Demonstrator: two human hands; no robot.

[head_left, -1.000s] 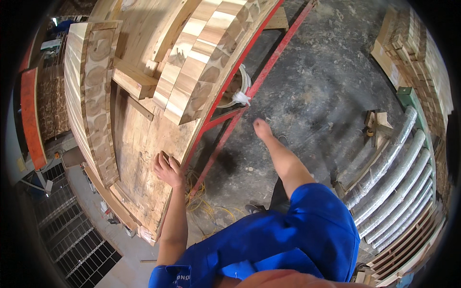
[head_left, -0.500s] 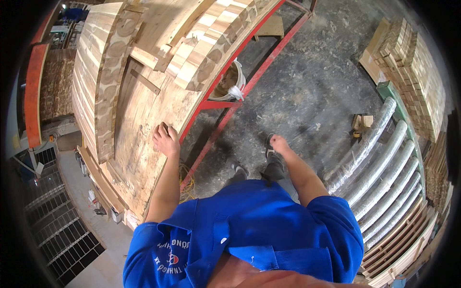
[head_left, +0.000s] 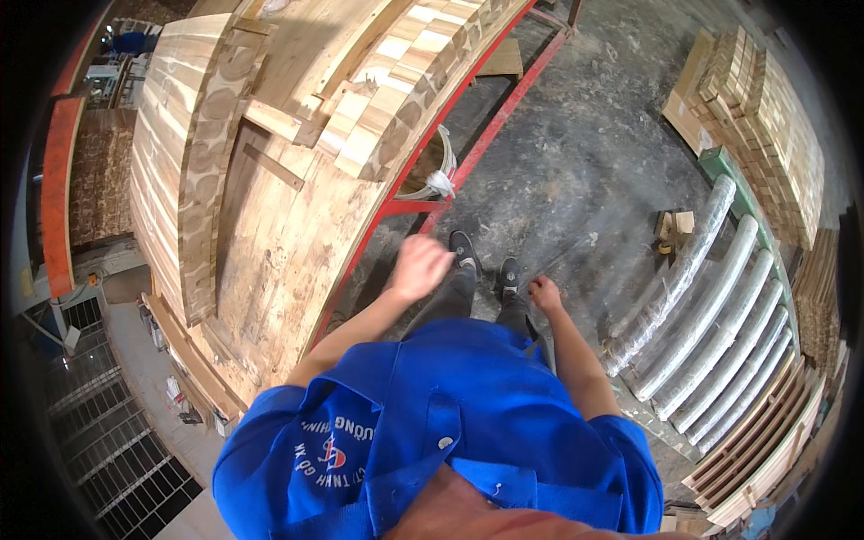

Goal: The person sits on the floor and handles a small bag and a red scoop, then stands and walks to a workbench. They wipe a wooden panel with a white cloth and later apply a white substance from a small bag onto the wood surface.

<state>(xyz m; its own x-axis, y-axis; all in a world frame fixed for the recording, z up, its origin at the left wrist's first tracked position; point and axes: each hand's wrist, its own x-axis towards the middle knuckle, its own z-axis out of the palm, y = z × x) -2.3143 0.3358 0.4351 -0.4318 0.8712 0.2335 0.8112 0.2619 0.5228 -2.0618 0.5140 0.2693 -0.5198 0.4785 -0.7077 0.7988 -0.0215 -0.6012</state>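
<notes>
Stacked wood blocks, as the head view shows, lie in stepped rows along the right-hand edge of the bench, on the side nearer the person; that placing probably keeps them within easy reach from the floor. Across the bench, a tall curved panel of pale strips stands along the far left side, its thick end-grain edge turned inward. Between the two, a short timber bridges part of the gap, perhaps as a spacer or prop, and a thin flat strip lies just below it on the plywood.

Both hands are well apart and off the bench. The left hand, blurred, hangs just beyond the red frame with its fingers loosely curled; the right hand hangs over the floor beside the leg, curled too. Whether either one encloses something small cannot be told.

Under the bench edge, a bucket with a white bag sits inside the frame, likely tucked there to leave the walkway free. To the right, film-wrapped curved pieces lie side by side, spaced apart, presumably so their surfaces do not rub.
</notes>
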